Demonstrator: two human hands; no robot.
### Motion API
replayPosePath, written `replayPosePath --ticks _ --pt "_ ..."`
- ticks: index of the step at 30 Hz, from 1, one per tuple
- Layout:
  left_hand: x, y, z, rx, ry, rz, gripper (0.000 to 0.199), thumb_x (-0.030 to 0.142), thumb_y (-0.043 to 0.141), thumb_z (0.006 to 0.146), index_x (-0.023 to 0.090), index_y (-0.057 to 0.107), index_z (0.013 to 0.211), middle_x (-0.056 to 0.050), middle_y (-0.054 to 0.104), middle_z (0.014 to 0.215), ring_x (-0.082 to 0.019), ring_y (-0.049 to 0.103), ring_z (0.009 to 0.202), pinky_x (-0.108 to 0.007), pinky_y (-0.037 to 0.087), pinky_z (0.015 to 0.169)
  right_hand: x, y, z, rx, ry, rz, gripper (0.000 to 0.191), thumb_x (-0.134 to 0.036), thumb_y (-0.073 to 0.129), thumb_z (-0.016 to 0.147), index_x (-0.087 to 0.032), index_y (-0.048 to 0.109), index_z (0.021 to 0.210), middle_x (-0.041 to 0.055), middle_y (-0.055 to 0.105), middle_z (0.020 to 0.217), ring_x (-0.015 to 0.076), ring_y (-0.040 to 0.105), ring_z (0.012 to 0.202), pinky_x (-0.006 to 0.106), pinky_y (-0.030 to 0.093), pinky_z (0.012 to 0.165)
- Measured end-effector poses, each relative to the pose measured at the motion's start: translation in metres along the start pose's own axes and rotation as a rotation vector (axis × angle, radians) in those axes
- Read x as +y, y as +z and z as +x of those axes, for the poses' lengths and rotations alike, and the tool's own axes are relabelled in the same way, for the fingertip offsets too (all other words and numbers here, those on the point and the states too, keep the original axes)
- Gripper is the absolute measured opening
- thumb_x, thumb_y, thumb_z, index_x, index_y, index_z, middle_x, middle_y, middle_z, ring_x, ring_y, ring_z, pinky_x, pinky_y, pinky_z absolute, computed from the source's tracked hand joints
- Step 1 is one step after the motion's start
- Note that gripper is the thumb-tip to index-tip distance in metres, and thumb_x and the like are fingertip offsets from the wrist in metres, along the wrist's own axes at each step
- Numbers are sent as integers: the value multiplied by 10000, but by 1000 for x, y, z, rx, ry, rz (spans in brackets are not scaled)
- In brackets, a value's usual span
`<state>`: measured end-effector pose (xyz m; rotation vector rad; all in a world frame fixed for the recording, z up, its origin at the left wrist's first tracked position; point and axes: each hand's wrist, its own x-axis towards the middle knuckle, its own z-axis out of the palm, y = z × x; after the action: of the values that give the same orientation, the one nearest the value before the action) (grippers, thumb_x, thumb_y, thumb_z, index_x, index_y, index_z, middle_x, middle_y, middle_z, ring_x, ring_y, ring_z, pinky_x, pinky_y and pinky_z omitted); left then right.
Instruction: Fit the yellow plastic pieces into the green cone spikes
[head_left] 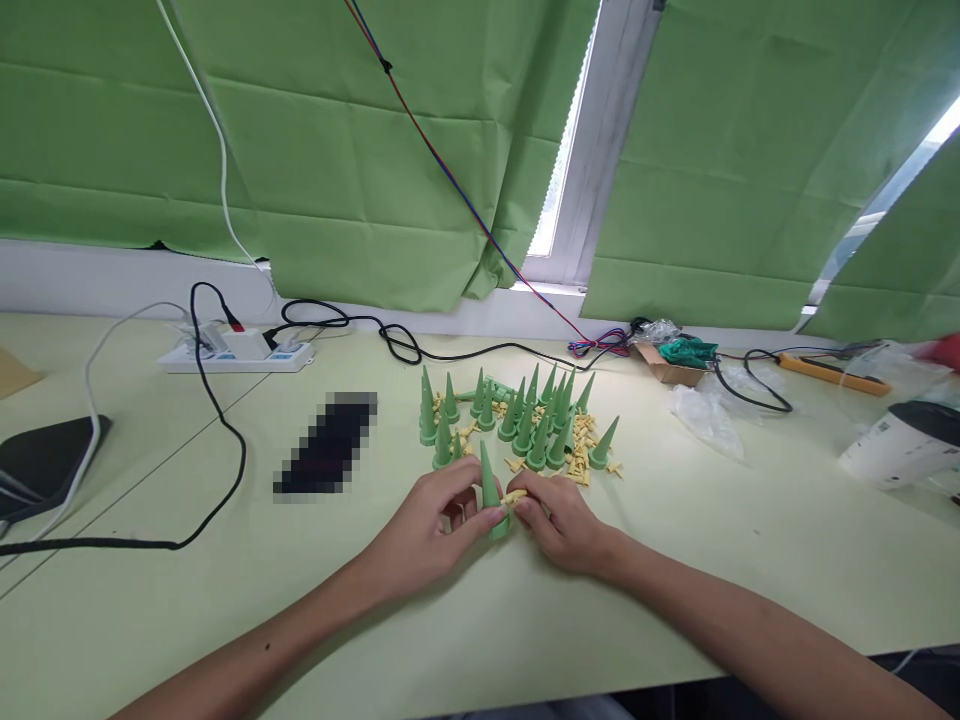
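My left hand [450,515] grips a green plastic cone [488,478] by its lower part, the tip pointing up. Pinched in the fingers of my right hand [559,515] is a small yellow plastic piece [514,497], its end at the cone's side; whether it is seated in the cone I cannot tell. Just beyond my hands stand several more green cones [538,440] with round bases. Loose yellow pieces [581,455] lie in a pile among and beside them. One cone [602,445] stands a little apart at the right of the group.
A white power strip [236,355] and black cable [241,450] are at the left. A pixelated dark object [326,445] lies left of the cones. To the right are a small cardboard box [671,365], clear plastic bags [705,420], an orange-yellow bar [832,375] and a white cup [900,445].
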<state>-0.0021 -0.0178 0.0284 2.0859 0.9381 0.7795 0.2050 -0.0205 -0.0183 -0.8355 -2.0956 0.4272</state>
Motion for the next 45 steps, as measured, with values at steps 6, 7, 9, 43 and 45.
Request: replayPosePath --ticks 6,7,9,43,45 --pt "-5 2 -3 1 147 126 253 328 536 965 183 487 763 6 468 785 -115 453 639 -224 377 569 0 0 0 -41 15 45 289 -345 313 1045 -223 444 817 -57 433 577 113 382 470 242 311 516" --pt "-6 2 -3 -5 164 139 246 317 528 970 186 475 769 5 467 797 -113 446 633 -227 375 568 0 0 0 -46 17 53 285 -335 315 1044 -224 437 812 -56 436 580 113 385 472 241 310 519" --pt "-7 2 -4 -18 202 172 216 291 512 978 189 468 792 -1 467 821 -115 441 638 -233 375 578 0 0 0 -53 24 60 283 -323 316 1042 -226 419 797 -59 420 576 115 373 471 242 299 521" --pt "-13 4 -7 118 399 315 256 121 503 963 220 539 1196 -58 538 1092 -95 537 713 -221 475 643 -4 4 2 67 168 88 402 -312 341 1036 -224 343 645 -54 407 510 102 354 453 266 268 518" --pt "-13 5 -7 156 379 267 250 121 515 953 215 527 1185 -59 537 1105 -92 526 712 -209 473 616 -4 4 2 114 178 98 402 -319 345 1038 -225 367 648 -54 422 505 103 372 448 260 283 512"
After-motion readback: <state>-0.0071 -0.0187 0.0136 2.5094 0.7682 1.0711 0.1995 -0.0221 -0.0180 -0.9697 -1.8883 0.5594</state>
